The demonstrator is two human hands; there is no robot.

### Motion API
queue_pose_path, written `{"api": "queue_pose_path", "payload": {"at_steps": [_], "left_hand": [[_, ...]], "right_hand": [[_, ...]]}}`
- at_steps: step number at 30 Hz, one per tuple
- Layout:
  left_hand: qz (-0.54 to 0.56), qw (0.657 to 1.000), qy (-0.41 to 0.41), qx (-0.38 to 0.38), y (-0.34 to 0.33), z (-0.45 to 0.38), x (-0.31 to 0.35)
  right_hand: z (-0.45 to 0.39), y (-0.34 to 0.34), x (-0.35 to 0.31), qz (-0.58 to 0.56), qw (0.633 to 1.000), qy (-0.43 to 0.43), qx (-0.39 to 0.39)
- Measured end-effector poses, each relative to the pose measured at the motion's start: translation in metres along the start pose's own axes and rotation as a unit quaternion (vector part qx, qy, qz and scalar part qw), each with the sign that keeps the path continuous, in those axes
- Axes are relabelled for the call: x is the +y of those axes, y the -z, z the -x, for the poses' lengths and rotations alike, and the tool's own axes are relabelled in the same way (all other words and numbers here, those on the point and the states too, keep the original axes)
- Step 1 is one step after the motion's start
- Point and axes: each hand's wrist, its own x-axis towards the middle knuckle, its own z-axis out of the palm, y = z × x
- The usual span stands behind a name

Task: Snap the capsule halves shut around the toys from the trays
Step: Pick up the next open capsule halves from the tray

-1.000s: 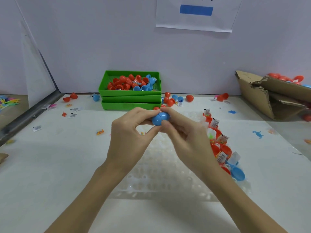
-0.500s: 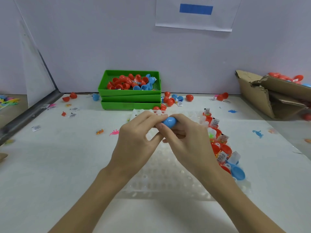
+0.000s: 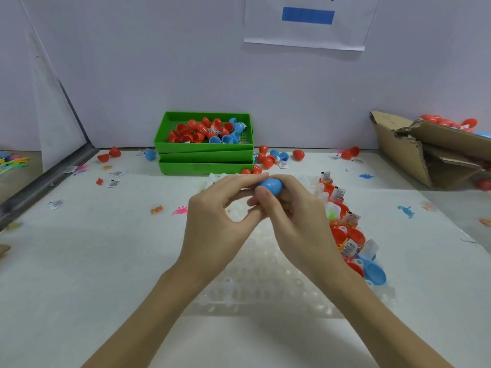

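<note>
Both hands meet over the middle of the white table (image 3: pixel 79 261), and a blue capsule (image 3: pixel 271 185) sits between their fingertips. The right hand (image 3: pixel 297 221) curls round it, thumb pressed on its near side and the other fingers wrapped behind and under it. The left hand (image 3: pixel 215 221) reaches in from the left, its forefinger lying along the top edge of the capsule and its thumb meeting the right thumb just below; its fingers are bent and narrow, pinching the capsule's left end. The capsule looks closed, though the seam is partly hidden by the fingers.

Under the hands lies a clear plastic tray (image 3: pixel 265 288) of small cups. Just right of the right fingers, a row of open red and blue capsule halves (image 3: pixel 350 235) with toys and paper slips runs along its edge. Beyond the fingertips stands a stack of green trays (image 3: pixel 204 158), the top one holding red and blue capsules. A torn cardboard box (image 3: pixel 414 155) lies far to the right.
</note>
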Motion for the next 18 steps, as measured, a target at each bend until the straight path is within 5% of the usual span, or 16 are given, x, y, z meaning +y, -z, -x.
{"api": "queue_pose_path", "payload": {"at_steps": [3, 8, 12, 18], "left_hand": [[0.158, 0.984, 0.046, -0.07, 0.007, -0.005, 0.002], [-0.008, 0.995, 0.0, -0.096, 0.023, -0.013, -0.002], [0.08, 0.979, 0.027, -0.187, 0.026, -0.012, 0.002], [0.085, 0.989, 0.002, -0.125, 0.022, -0.009, 0.011]], "right_hand": [[-0.005, 0.005, -0.002, -0.101, 0.994, -0.02, -0.038], [-0.008, 0.02, -0.013, -0.333, 0.921, -0.095, -0.18], [-0.007, 0.023, -0.017, -0.393, 0.878, -0.104, -0.252], [-0.007, 0.023, -0.02, -0.483, 0.82, -0.132, -0.278]]}}
